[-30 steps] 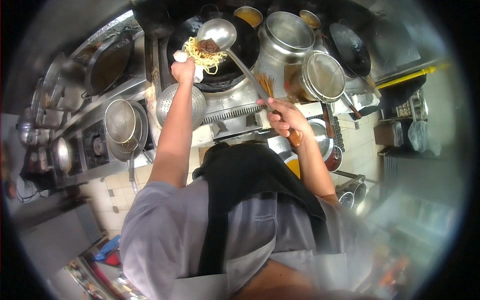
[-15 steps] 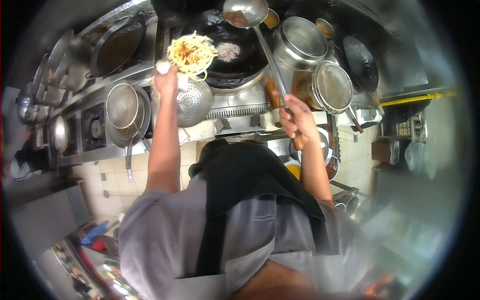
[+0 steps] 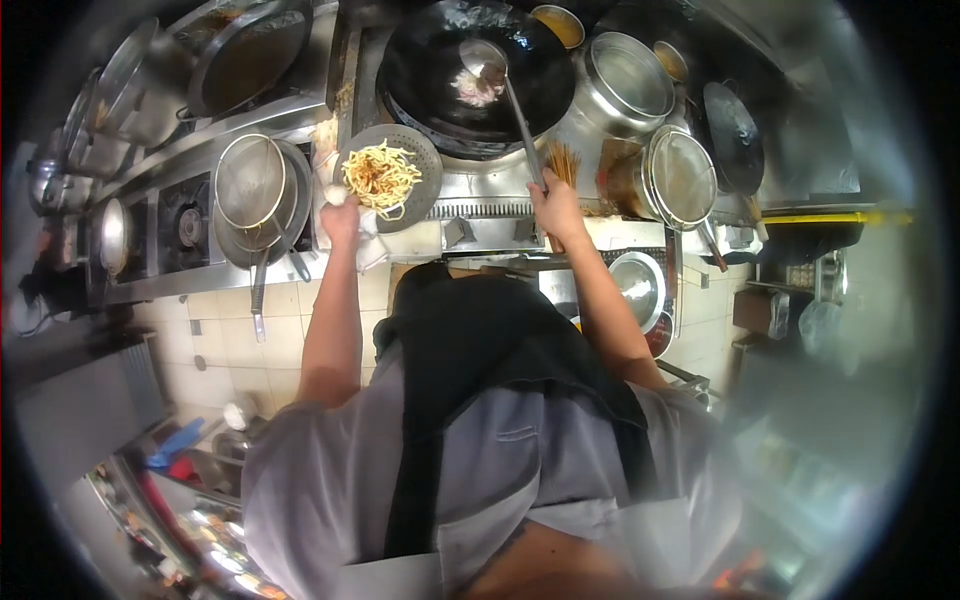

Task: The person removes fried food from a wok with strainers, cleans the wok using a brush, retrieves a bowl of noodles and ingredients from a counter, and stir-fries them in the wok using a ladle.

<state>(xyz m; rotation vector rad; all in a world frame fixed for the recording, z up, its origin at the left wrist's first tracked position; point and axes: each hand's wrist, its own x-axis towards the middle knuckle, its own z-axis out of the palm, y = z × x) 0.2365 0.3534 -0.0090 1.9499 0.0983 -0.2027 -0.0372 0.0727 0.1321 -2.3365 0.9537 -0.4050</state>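
Note:
My right hand [image 3: 557,212] grips the long handle of a steel ladle [image 3: 524,130]. The ladle's bowl is down in a large black wok [image 3: 420,75], by a small heap of pale chopped food [image 3: 475,92] with a brown piece beside it. My left hand [image 3: 341,220] is closed at the edge of a pile of yellow noodles [image 3: 381,178] with brown bits on top. Whatever the fingers hold under the noodles is hidden; something white shows by the thumb. Beneath the noodles is a round perforated skimmer [image 3: 425,197] at the stove's front.
Right of the wok stand a steel pot [image 3: 632,75], a round strainer [image 3: 683,178] over a container, and a bundle of thin sticks [image 3: 565,160]. Another wok [image 3: 733,140] is farther right. On the left are burners [image 3: 190,227], a mesh strainer [image 3: 250,182] on a pan, and a dark wok [image 3: 250,60].
The ladle has come down from above the wok into it, my right hand moving forward and left. My left hand has drawn the noodles back from the wok's edge to over the skimmer.

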